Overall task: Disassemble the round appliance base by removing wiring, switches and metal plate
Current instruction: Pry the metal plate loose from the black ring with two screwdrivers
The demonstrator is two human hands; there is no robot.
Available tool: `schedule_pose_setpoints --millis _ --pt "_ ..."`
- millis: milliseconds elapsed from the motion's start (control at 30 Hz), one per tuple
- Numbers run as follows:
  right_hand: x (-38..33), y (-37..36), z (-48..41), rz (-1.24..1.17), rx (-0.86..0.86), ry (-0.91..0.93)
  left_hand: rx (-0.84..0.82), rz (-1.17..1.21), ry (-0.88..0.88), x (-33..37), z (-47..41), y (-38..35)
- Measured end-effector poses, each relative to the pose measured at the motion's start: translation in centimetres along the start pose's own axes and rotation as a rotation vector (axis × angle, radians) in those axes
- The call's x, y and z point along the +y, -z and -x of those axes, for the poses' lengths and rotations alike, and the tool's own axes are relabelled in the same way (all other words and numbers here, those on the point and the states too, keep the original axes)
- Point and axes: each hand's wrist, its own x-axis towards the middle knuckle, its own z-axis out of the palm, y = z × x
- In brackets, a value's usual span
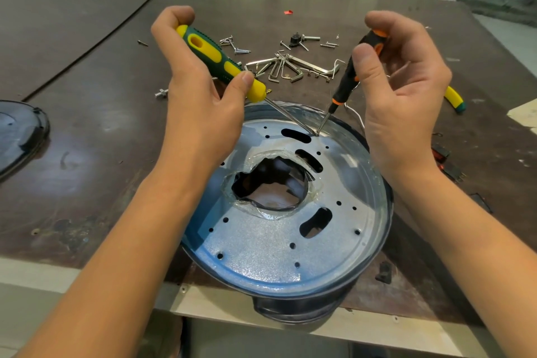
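Gripping a green-and-yellow handled screwdriver [220, 62], the person's left hand [200, 90] closes its fingers and thumb around the handle, and the steel shaft slants down to the right. The right hand [404, 96] holds a black-and-orange handled screwdriver [353, 70] pinched between thumb and curled fingers, with its shaft angled down to the left. Both tips meet at 1 spot on the far edge of the round silver metal plate [270, 244], just beside a dark oblong slot. That plate, drilled with small holes and several slots and torn open in a jagged hole at its centre, sits inside the round dark-blue appliance base [305, 308], which rests tilted at the near edge of the brown worn worktable [116, 125]. Beyond the base lie a fanned set of silver hex keys [290, 67] and scattered silver screws [235, 45], well apart from the plate. A dark round cover [17, 134] lies at the table's left edge. A yellow-and-green tool handle [456, 97] shows behind the right hand
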Motion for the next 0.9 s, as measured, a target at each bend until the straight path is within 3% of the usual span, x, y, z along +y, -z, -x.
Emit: schedule_pose_setpoints --millis 900 --pt "-0.29 -0.15 0.12 -0.019 -0.041 -0.043 0.003 -0.014 0.011 -0.19 -0.13 0.02"
